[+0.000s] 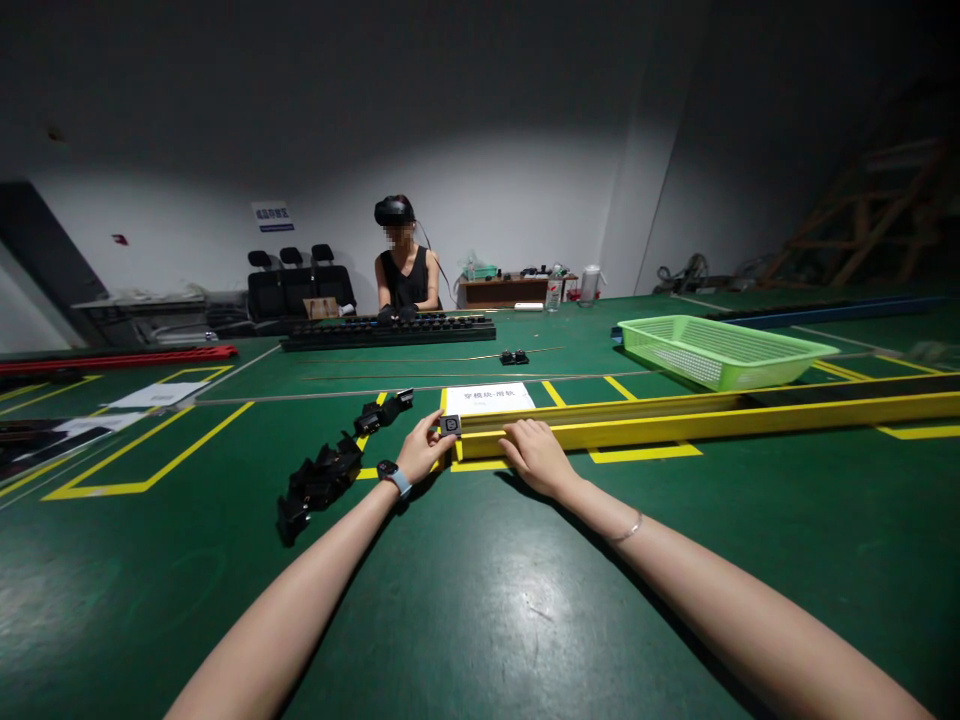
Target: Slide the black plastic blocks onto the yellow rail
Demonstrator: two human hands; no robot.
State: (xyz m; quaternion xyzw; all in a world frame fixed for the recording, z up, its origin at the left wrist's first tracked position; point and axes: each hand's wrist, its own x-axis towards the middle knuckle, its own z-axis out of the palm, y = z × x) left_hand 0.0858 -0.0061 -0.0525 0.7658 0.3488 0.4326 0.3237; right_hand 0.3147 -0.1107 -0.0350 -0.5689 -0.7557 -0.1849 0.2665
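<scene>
Between the thumb and fingers of my left hand (421, 447) is a small black module (450, 425), held at the left end of a long yellow rail (645, 430). My right hand (536, 455) rests over the rail's near wall close to that end, its fingers curled round the upper edge. The rail lies lengthwise and runs off to the right. Left of my left hand, several black modules (326, 475) lie in a loose curved row. Whether the held module sits inside the rail's channel I cannot tell.
A green basket (724, 350) stands behind the rail at right. A printed sheet (487, 398) lies behind the rail's end. Two black pieces (514, 357) and thin rods (420, 377) are farther back. Across the table, a person (407, 265) in a headset sits at a black rail (390, 332).
</scene>
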